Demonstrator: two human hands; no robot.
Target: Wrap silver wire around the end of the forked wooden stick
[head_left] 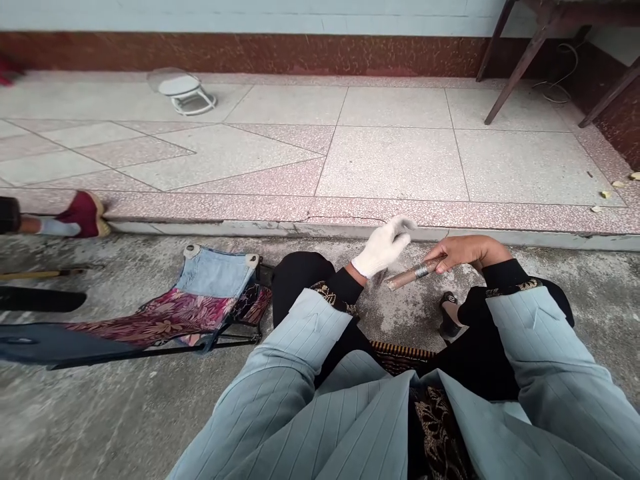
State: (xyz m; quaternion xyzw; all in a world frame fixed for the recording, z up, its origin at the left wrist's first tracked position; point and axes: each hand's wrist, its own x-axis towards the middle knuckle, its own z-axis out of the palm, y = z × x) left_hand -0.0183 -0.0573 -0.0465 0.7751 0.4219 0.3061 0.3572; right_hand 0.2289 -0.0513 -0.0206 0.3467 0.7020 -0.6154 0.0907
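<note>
A brown rod (404, 278) bound with a wire coil (423, 270) is being pinched between the thumb and fingers of the bare right hand (465, 253), its free end being pointed left and nearward. The left hand (384, 247), covered by a white knitted glove (373, 259), is being held to the left of the rod and apart from it, thumb parted from half-curled fingers. A black shoe (449, 317) is being shown nearer, below the right hand. On the left, a fabric folding chair (213, 275) is being supported by the concrete ground (150, 407); farther left, another person's dark red shoe (84, 215) is being seen. Beyond, a white stool (193, 100) at far left and a dark table (550, 13) at far right are being borne by a tiled platform (395, 160).
</note>
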